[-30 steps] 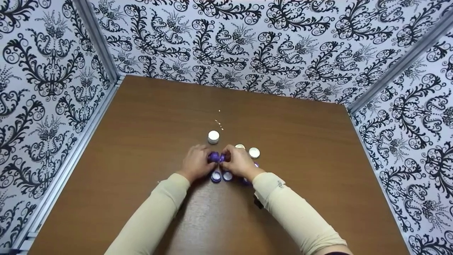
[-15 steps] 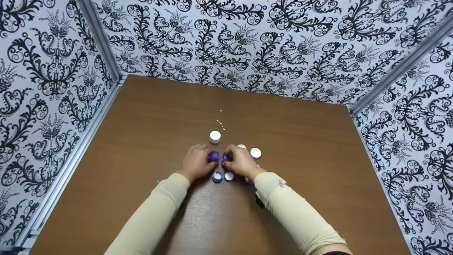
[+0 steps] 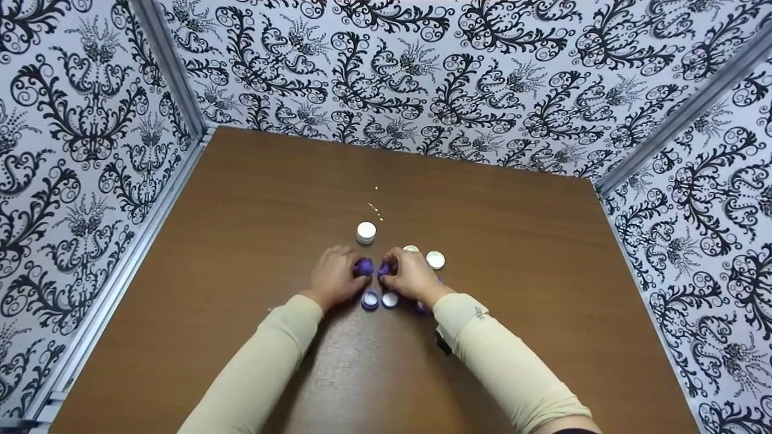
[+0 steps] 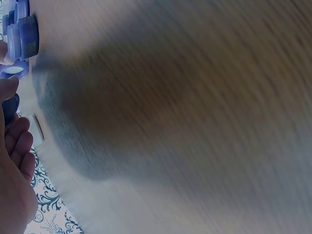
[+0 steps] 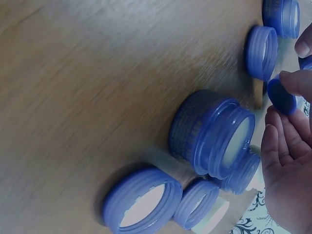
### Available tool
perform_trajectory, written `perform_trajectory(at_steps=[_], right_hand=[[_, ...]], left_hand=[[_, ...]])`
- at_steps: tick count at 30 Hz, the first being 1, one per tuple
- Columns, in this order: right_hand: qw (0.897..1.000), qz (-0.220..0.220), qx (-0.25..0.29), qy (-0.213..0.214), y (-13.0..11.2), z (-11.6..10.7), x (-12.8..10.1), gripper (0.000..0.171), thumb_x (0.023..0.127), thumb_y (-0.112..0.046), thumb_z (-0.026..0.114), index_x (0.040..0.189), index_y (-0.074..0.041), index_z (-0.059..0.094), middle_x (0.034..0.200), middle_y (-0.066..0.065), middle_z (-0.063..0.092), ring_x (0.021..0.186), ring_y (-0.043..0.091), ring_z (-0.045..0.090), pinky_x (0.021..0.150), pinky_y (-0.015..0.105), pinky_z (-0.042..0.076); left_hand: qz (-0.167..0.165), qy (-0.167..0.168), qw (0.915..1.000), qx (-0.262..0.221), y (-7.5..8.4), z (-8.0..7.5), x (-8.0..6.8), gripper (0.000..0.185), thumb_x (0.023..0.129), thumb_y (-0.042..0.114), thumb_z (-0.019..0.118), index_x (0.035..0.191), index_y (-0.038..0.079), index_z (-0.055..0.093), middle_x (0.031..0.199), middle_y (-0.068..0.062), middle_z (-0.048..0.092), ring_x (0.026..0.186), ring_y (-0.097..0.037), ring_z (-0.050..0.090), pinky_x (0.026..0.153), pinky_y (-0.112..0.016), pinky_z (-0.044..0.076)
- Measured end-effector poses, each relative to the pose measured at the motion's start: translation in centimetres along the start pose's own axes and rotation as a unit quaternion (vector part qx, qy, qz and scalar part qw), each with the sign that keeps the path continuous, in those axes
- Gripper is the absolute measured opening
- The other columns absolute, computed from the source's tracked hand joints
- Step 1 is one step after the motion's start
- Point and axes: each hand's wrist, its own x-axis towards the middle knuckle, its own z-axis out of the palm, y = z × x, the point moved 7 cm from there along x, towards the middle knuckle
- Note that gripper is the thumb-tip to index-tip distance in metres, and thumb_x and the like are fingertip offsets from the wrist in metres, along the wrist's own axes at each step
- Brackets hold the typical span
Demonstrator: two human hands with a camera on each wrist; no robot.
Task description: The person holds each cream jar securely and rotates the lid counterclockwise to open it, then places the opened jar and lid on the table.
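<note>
Purple jar [image 3: 363,267] sits small and round in left hand's [image 3: 333,278] grip.

A brown wood-grain counter [image 3: 253,199] is enclosed on three sides by walls [image 3: 458,78] papered in a black-and-white floral scroll pattern. Pale metal strips [image 3: 166,72] are seen at the corners and along the counter's left edge.

Rt hand [image 5: 287,161] pinching purple lid [image 5: 281,96]

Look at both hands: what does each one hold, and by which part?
The left hand grips a purple jar by its side; the right hand pinches a purple lid at its rim.
</note>
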Motion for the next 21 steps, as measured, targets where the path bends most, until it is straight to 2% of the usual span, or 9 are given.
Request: perform_trajectory(at_steps=[6,14,21], right_hand=[[1.000,-0.006,-0.018,0.001,-0.13,-0.11,-0.13,0.036,0.075,-0.014,0.081,0.106,-0.005,0.067,0.092,0.004,0.067,0.082,0.018,0.061,0.076,0.033,0.051],[0.999,-0.028,-0.028,-0.003,-0.31,-0.12,-0.12,0.041,0.075,-0.011,0.078,0.113,-0.001,0.068,0.102,0.008,0.071,0.090,0.021,0.066,0.082,0.035,0.053],[0.996,-0.035,-0.075,-0.021,-0.77,-0.14,-0.38,0.036,0.077,-0.012,0.076,0.111,-0.003,0.072,0.105,0.009,0.071,0.100,0.024,0.065,0.089,0.039,0.050]], left_hand=[[0.016,0.012,0.9998,0.006,0.13,0.04,-0.07,0.036,0.077,0.032,0.079,0.100,0.005,0.074,0.097,-0.009,0.068,0.103,-0.034,0.062,0.100,-0.044,0.042],[0.018,0.012,0.9997,0.006,0.16,0.13,-0.01,0.036,0.077,0.032,0.080,0.100,0.004,0.074,0.097,-0.009,0.068,0.100,-0.033,0.062,0.098,-0.044,0.043],[0.011,0.003,0.9999,-0.001,0.23,0.34,0.01,0.036,0.077,0.032,0.080,0.099,0.004,0.073,0.098,-0.009,0.067,0.100,-0.033,0.062,0.098,-0.044,0.042]])
